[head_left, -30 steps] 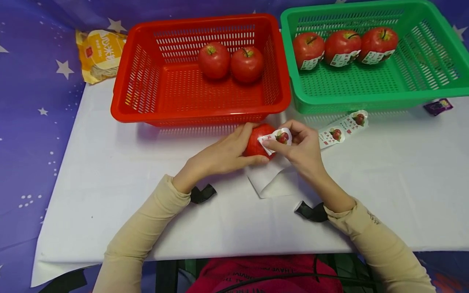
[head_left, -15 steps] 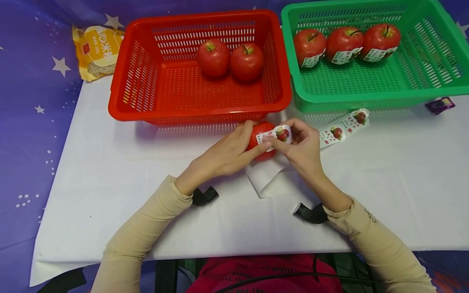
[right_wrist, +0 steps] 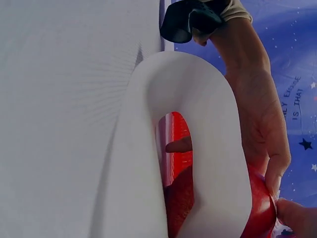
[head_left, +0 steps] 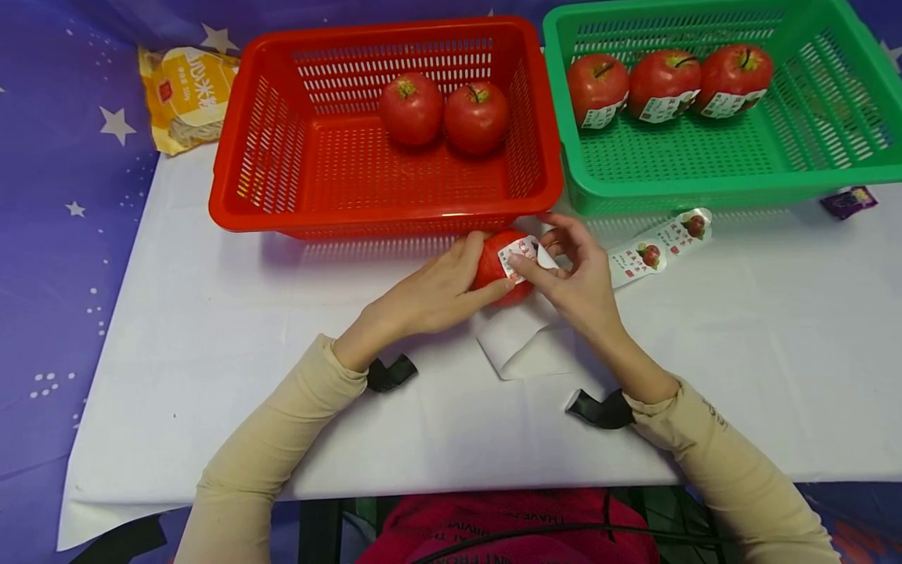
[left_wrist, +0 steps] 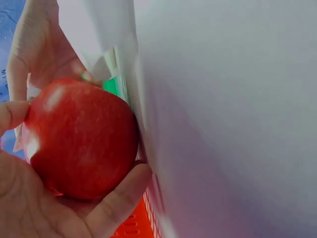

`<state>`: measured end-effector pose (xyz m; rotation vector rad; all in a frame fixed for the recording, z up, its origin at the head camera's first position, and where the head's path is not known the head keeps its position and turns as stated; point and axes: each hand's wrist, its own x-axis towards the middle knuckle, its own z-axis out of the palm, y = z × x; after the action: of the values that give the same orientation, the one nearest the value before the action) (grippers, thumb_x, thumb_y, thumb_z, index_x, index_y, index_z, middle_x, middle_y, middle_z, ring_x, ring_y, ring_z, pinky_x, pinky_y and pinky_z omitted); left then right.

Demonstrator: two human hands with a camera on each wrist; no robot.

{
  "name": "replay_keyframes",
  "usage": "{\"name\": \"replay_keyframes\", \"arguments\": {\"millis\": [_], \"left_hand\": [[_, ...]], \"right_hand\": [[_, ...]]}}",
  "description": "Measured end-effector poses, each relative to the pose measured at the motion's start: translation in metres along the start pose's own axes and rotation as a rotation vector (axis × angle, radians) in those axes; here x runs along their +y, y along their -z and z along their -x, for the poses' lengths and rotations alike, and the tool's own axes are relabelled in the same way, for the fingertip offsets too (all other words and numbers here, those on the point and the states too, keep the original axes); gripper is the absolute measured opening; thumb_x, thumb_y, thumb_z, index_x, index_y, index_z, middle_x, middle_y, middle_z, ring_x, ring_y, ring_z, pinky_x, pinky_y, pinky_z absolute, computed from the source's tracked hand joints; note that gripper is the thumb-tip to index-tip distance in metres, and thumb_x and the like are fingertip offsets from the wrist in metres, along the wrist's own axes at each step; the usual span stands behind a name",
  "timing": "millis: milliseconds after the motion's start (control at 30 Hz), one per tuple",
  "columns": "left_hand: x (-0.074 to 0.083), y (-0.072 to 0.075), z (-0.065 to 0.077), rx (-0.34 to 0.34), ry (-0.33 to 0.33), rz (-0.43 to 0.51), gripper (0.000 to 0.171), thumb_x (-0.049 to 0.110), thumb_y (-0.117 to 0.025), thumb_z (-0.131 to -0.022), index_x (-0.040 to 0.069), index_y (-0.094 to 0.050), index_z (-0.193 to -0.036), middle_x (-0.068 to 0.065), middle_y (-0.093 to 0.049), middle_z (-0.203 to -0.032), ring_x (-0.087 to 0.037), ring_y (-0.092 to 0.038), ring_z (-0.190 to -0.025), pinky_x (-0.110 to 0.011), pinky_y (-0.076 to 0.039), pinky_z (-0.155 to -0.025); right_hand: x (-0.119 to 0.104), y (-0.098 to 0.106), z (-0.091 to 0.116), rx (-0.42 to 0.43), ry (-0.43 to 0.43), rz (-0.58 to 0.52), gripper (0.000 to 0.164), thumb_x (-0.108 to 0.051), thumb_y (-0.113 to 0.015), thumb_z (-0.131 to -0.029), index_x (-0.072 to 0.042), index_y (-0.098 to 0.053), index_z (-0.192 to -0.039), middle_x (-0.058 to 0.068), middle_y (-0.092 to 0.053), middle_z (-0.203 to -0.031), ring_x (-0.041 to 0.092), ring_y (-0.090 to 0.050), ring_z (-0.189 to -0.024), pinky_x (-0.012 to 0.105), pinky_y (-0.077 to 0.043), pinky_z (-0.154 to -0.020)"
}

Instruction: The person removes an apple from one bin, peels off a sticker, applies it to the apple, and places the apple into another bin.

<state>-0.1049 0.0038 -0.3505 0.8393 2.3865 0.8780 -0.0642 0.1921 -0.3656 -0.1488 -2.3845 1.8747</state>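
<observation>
OK | L hand (head_left: 430, 298): 1 apple (left_wrist: 84, 139) | 2 bskts (head_left: 384, 222): 5 apples (head_left: 412, 111)

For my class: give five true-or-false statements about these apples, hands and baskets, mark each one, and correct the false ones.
1. The red basket holds two apples. True.
2. The green basket holds five apples. False: it holds three.
3. The left hand holds an apple. True.
4. The right hand is inside the green basket. False: it touches the label on the held apple.
5. The yellow packet lies inside the red basket. False: it lies outside.
</observation>
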Motion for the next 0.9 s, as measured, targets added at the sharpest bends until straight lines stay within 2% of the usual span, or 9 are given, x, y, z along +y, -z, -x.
{"name": "replay_keyframes", "arguments": {"millis": [67, 167, 233, 300, 400, 633, 833, 900], "left_hand": [[0.000, -0.001, 0.000, 0.001, -0.013, 0.011, 0.052, 0.047, -0.049, -0.097, 0.012, -0.034, -0.133, -0.006, -0.050, -0.121, -0.017, -0.049, -0.115, -0.033, -0.040, -0.100], [0.000, -0.002, -0.001, -0.015, -0.046, 0.012, 0.056, 0.046, -0.050, -0.096, 0.012, -0.033, -0.137, -0.005, -0.046, -0.129, -0.016, -0.046, -0.122, -0.033, -0.037, -0.106], [0.000, -0.002, -0.001, -0.029, -0.066, 0.012, 0.059, 0.046, -0.051, -0.096, 0.012, -0.031, -0.140, -0.004, -0.043, -0.134, -0.015, -0.043, -0.127, -0.032, -0.034, -0.110], [0.000, -0.003, -0.001, -0.035, -0.080, 0.013, 0.062, 0.046, -0.052, -0.096, 0.011, -0.029, -0.142, -0.004, -0.040, -0.138, -0.015, -0.041, -0.130, -0.031, -0.032, -0.112], [0.000, -0.004, 0.000, -0.035, -0.071, 0.039, 0.066, 0.047, -0.051, -0.096, 0.011, -0.026, -0.145, -0.003, -0.037, -0.143, -0.015, -0.037, -0.134, -0.032, -0.030, -0.114], [-0.003, -0.003, -0.001, -0.052, -0.032, 0.104, 0.070, 0.048, -0.050, -0.096, 0.012, -0.022, -0.149, -0.004, -0.032, -0.148, -0.016, -0.033, -0.137, -0.035, -0.030, -0.114], [-0.004, 0.000, -0.003, -0.061, -0.056, 0.150, 0.065, 0.044, -0.053, -0.096, 0.015, -0.025, -0.148, -0.004, -0.035, -0.146, -0.015, -0.036, -0.133, -0.035, -0.033, -0.112], [-0.004, 0.000, -0.003, -0.065, -0.063, 0.160, 0.065, 0.042, -0.054, -0.096, 0.015, -0.025, -0.148, -0.004, -0.035, -0.145, -0.015, -0.036, -0.132, -0.034, -0.032, -0.112]], "right_hand": [[0.002, 0.000, -0.001, -0.073, -0.028, 0.030, 0.050, -0.007, -0.070, -0.085, 0.000, -0.053, -0.131, 0.004, -0.060, -0.109, 0.009, -0.052, -0.097, 0.013, -0.043, -0.072], [0.005, -0.002, 0.000, -0.217, -0.064, 0.015, 0.054, -0.012, -0.063, -0.091, -0.007, -0.045, -0.141, 0.010, -0.055, -0.130, 0.012, -0.052, -0.108, 0.016, -0.044, -0.086], [0.006, -0.002, 0.001, -0.289, -0.075, -0.005, 0.058, -0.015, -0.061, -0.092, -0.013, -0.039, -0.146, 0.010, -0.053, -0.134, 0.013, -0.052, -0.110, 0.017, -0.043, -0.091], [0.007, -0.003, 0.002, -0.320, -0.081, -0.039, 0.059, -0.017, -0.060, -0.093, -0.015, -0.036, -0.147, 0.009, -0.052, -0.135, 0.013, -0.053, -0.110, 0.018, -0.044, -0.092], [0.009, -0.005, 0.003, -0.312, -0.064, -0.049, 0.054, -0.018, -0.057, -0.095, -0.014, -0.039, -0.145, 0.008, -0.051, -0.135, 0.009, -0.052, -0.108, 0.017, -0.042, -0.092], [0.015, -0.010, 0.003, -0.276, -0.003, -0.074, 0.047, -0.012, -0.052, -0.097, -0.008, -0.040, -0.142, 0.006, -0.047, -0.142, 0.008, -0.048, -0.117, 0.019, -0.039, -0.099], [0.018, -0.010, 0.001, -0.246, 0.025, -0.019, 0.041, -0.021, -0.045, -0.100, -0.007, -0.043, -0.139, 0.011, -0.051, -0.135, 0.011, -0.047, -0.113, 0.023, -0.037, -0.098], [0.020, -0.010, -0.001, -0.228, 0.033, 0.001, 0.040, -0.025, -0.040, -0.102, -0.006, -0.046, -0.137, 0.013, -0.054, -0.129, 0.011, -0.048, -0.107, 0.023, -0.038, -0.094]]}}
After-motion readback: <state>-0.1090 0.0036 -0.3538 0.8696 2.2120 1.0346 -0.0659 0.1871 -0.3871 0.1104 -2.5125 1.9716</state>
